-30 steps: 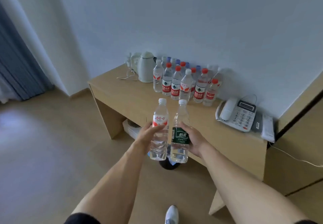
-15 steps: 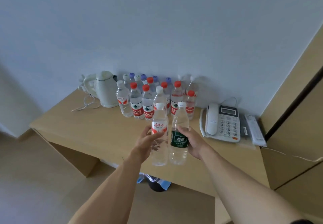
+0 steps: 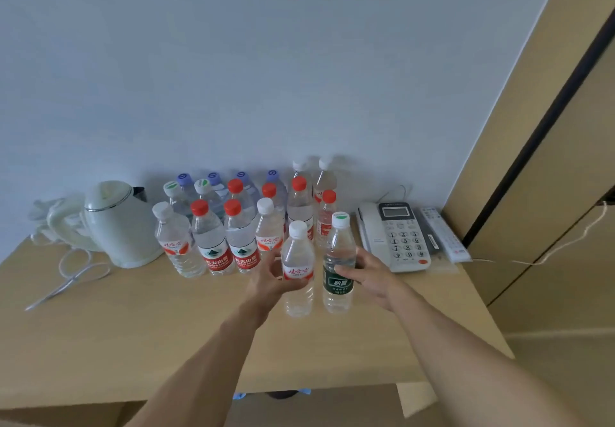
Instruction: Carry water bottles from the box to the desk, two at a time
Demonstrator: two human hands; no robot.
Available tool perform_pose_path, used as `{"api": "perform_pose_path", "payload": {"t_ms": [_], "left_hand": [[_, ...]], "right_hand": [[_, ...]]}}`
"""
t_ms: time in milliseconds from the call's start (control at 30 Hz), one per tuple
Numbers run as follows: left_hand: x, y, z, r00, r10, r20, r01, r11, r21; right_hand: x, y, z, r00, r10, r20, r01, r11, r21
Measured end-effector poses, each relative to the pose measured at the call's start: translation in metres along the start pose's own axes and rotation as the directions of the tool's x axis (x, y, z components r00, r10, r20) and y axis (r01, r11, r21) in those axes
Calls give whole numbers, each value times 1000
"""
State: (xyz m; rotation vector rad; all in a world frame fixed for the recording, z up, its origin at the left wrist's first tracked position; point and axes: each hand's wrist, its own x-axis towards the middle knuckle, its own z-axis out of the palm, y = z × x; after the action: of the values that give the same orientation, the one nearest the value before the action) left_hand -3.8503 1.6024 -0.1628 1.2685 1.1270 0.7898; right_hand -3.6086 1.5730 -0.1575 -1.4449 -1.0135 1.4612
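Note:
My left hand (image 3: 270, 280) grips a clear bottle with a red-and-white label and white cap (image 3: 298, 270). My right hand (image 3: 369, 275) grips a bottle with a dark green label (image 3: 337, 268). Both bottles are upright, side by side, low over the wooden desk (image 3: 133, 326); I cannot tell whether their bases touch it. Just behind them stands a cluster of several water bottles (image 3: 239, 223) with red, white and purple caps against the wall. The box is out of view.
A pale green electric kettle (image 3: 119, 223) with its cord (image 3: 66, 276) sits at the desk's left. A white desk phone (image 3: 397, 236) and a remote control (image 3: 444, 236) lie to the right. A wooden wardrobe (image 3: 549, 160) stands at the far right.
I have come closer to the desk. Both hands have carried the two bottles forward and lower, right in front of the bottle cluster.

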Motion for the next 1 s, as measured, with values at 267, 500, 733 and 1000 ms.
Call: {"api": "perform_pose_path", "payload": {"t_ms": [267,500,733,1000], "left_hand": [[22,2,-4,999,30,39,-33,996,84],[24,1,3,996,51,69,-58,993,101],[18,1,6,994,88,58,-94,989,116],[7,11,3,986,152,61,-164,934,317]], "right_hand": [[5,4,-1,999,1,-53,-2,1000,-31],[9,2,1,999,15,-31,-17,999,-52],[10,0,-1,999,38,-13,-40,987,-157],[4,-4,1,999,32,5,-29,964,-263]]}}
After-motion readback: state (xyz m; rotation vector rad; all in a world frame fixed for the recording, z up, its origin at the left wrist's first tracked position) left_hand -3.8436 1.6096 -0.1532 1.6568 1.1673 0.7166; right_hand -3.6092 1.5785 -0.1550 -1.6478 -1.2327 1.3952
